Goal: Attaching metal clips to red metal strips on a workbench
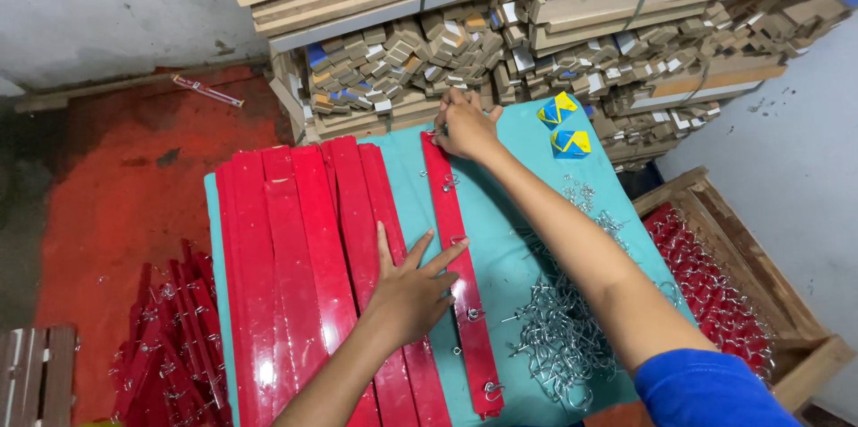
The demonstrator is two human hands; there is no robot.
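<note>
- One red strip [460,279] lies alone on the teal table [514,257], running from twelve to six o'clock, hooks screwed along it.
- Right hand [465,127] pinches at its far end; what it grips, I cannot tell.
- Left hand [411,288], fingers spread, presses flat at mid-strip.
- Stacked red strips [295,266] lie at nine o'clock, loose metal hooks [559,333] at three.

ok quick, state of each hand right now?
Left hand: open, fingers spread flat on the red strip.
Right hand: fingers closed at the strip's far end; what they pinch cannot be told.
</note>
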